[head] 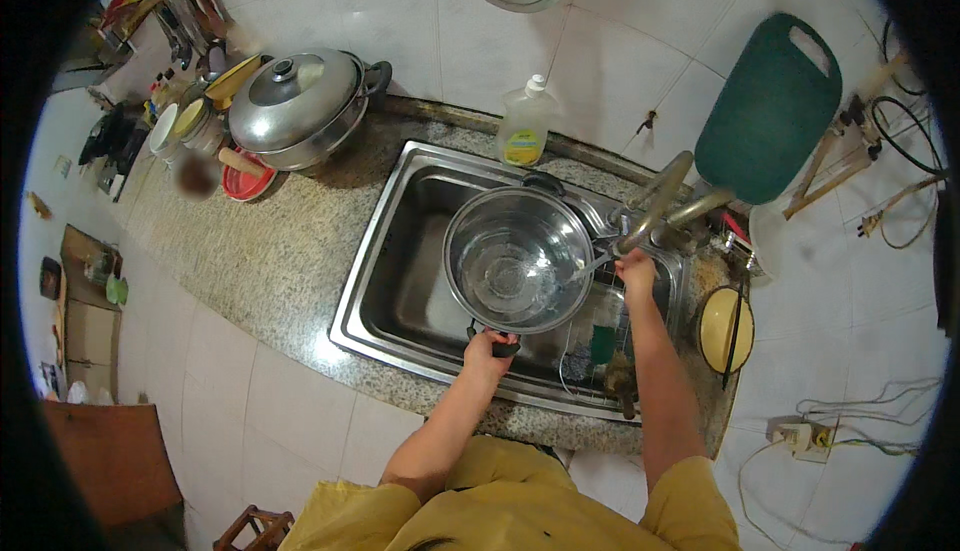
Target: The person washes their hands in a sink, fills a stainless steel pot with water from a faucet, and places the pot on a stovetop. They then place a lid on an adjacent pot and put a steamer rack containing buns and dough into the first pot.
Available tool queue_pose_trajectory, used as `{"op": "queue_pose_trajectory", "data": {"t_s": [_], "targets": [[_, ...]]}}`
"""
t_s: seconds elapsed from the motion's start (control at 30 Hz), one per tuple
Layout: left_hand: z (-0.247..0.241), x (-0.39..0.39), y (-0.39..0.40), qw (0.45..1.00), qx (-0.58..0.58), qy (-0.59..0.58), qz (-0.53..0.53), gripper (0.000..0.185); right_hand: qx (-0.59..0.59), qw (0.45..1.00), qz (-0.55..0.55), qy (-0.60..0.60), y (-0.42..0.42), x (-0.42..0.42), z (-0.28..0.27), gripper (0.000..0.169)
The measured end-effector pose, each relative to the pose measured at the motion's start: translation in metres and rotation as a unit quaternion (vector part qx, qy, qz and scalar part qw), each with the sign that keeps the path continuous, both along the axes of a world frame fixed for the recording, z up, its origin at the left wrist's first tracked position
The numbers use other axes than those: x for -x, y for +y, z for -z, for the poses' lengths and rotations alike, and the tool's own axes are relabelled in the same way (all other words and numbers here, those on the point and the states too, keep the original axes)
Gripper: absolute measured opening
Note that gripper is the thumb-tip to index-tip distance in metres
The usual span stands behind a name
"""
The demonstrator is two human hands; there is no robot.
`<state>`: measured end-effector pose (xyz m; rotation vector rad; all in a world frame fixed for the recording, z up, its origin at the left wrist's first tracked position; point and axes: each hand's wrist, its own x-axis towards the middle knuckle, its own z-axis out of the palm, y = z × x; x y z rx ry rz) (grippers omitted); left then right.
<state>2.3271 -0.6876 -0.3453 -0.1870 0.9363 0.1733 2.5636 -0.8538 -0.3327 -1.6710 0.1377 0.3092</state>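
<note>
A stainless steel pot (517,260) with two black handles stands over the steel sink (420,251). My left hand (491,348) is closed around its near handle (507,348). My right hand (636,269) is at the outlet end of the metal faucet (652,209), its fingers bent against the tip; whether they grip it cannot be made out. A stream of water (589,269) runs from the tip into the pot, and the water in the pot is rippling. Below my right hand, a green scouring pad (602,344) and a steel wool scrubber (576,365) lie on a wire rack.
A large lidded pot (300,108) stands on the granite counter (277,243), beside a red dish (247,179). A dish soap bottle (525,123) is behind the sink. A green cutting board (772,108) leans at the right wall, above a yellow enamel bowl (724,326) with chopsticks across it.
</note>
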Motion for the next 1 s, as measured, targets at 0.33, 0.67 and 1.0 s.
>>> {"op": "queue_pose_trajectory", "data": {"t_s": [0.33, 0.67, 1.0], "targets": [[0.0, 0.007, -0.003, 0.999, -0.013, -0.038, -0.025, 0.02, 0.163, 0.955, -0.031, -0.247, 0.01, -0.064, 0.048, 0.019], [-0.004, 0.008, 0.001, 1.0, 0.001, -0.005, -0.02, 0.02, 0.172, 0.942, -0.029, -0.286, 0.015, -0.058, 0.034, 0.031], [0.012, 0.008, 0.002, 1.0, 0.002, 0.011, -0.021, 0.029, 0.17, 0.952, -0.011, -0.253, 0.018, -0.058, 0.042, 0.029]]}}
